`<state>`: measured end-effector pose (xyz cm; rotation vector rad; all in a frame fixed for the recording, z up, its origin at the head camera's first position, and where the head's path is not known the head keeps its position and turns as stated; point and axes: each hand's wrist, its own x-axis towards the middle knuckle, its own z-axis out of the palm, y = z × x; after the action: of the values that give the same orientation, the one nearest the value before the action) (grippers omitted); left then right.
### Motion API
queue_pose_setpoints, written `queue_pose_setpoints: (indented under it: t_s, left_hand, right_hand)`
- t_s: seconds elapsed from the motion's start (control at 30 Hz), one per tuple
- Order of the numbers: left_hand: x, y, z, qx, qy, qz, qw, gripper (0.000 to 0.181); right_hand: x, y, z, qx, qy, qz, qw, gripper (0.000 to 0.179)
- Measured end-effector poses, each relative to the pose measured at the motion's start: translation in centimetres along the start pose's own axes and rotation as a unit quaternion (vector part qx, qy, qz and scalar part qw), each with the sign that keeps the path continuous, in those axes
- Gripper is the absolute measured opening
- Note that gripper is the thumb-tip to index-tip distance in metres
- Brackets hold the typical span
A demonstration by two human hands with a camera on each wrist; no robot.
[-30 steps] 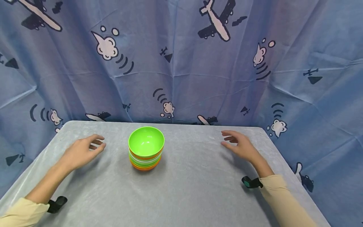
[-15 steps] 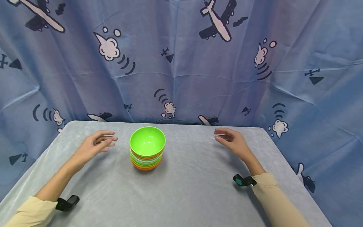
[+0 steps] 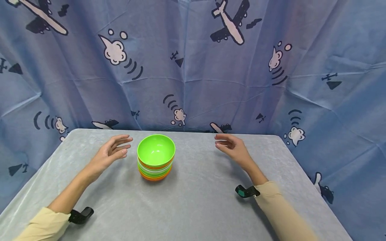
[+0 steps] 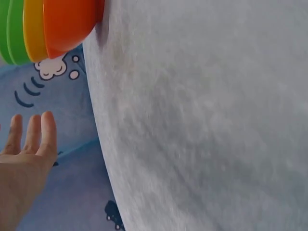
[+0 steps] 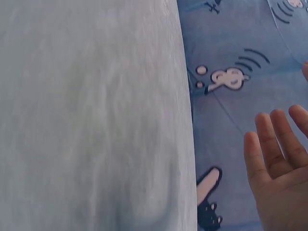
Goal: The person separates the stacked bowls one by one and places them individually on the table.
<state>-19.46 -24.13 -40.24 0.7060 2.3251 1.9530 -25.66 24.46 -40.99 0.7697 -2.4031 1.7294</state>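
Note:
A stack of nested bowls [image 3: 156,152] stands upright on the table, left of its middle. The top bowl is bright green; orange, white, green and yellow rims show below it. My left hand [image 3: 105,155] hovers just left of the stack, its spread fingers pointing at it and holding nothing. In the left wrist view the stacked bowls [image 4: 48,29] fill the upper left corner, above the left fingertips [image 4: 33,127]. Farther off on the right, my right hand [image 3: 233,149] floats over the table with relaxed fingers and nothing in it. The right wrist view shows its open palm [image 5: 284,187].
A pale grey cloth covers the table [image 3: 187,207], whose far edge runs close behind the bowls. Behind it hangs a blue curtain [image 3: 199,67] printed with planes and clouds. Black cameras sit on the left wrist [image 3: 80,216] and right wrist [image 3: 247,191].
Both hands have moved inward toward the bowl stack, the left one to the right and the right one to the left. The bowls have stayed where they were.

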Motion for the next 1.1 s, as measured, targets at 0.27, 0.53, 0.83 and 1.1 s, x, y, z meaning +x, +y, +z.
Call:
queue_pose_setpoints:
  t_s: [0.27,0.53,0.83,1.1]
  left_hand:
    - [0.6,-0.3,0.9,-0.007,-0.028,-0.003,0.9996,0.056]
    - [0.9,-0.4,1.8,-0.016,-0.052,0.007,0.9985,0.066]
    - [1.3,-0.5,2.7,-0.011,-0.060,-0.003,0.9981,0.076]
    - [1.5,-0.5,3.6,-0.001,-0.058,-0.009,0.9983,0.083]
  right_hand:
    - [1.0,-1.0,2.5,0.030,-0.025,-0.009,0.9992,0.045]
    - [1.6,-1.6,4.2,0.042,-0.051,-0.025,0.9975,0.051]
    - [1.9,-1.9,5.4,0.030,-0.076,-0.037,0.9960,0.056]
    - [2.1,-2.5,6.4,0.033,-0.089,-0.042,0.9946,0.060]
